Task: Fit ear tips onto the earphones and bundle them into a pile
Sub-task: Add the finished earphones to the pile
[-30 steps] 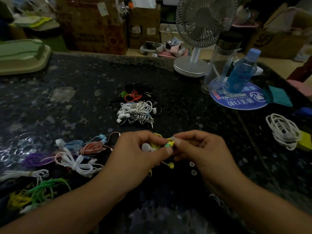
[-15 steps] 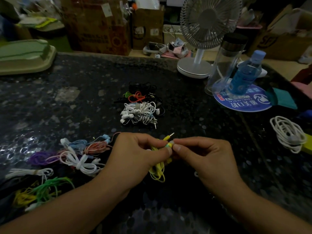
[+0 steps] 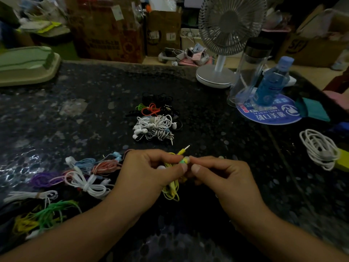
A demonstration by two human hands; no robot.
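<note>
One yellow plug pointing up-right

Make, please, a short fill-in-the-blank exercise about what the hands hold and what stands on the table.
1. Both the left hand and the right hand pinch a ____ earphone between them.
2. The plug of this earphone points ____ from the person.
3. The fan stands to the ____ of the blue bottle.
4. The bottle stands on a round ____ mat.

Missing words: yellow; away; left; blue
</note>
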